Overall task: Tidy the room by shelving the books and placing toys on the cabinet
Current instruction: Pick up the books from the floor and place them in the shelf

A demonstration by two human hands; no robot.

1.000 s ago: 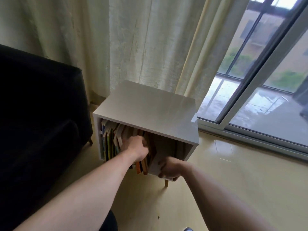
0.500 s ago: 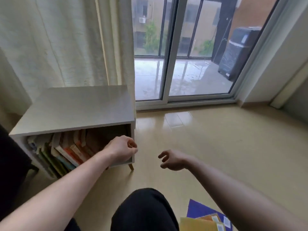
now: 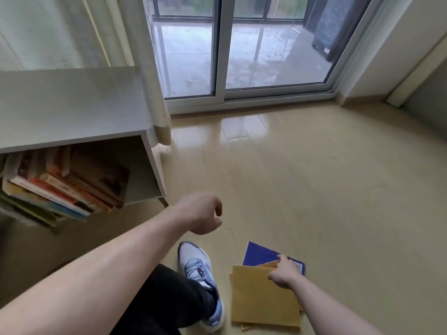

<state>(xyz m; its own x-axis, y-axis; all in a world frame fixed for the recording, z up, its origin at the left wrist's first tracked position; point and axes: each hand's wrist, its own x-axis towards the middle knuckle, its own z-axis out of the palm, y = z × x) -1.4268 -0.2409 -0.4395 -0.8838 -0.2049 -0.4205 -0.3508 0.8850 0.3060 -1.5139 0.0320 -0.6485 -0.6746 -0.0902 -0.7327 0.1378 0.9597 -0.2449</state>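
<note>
Floor; books' lettering illegible

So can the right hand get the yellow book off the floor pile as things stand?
Probably yes. The right hand already rests on the pile's top edge, fingers at the yellow book, which lies on top with nothing over it. The left hand hangs clear, holding nothing.

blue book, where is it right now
In the head view the blue book lies on the floor at lower right, under the yellow books, right of the shoe, with the right hand on the pile.
</note>
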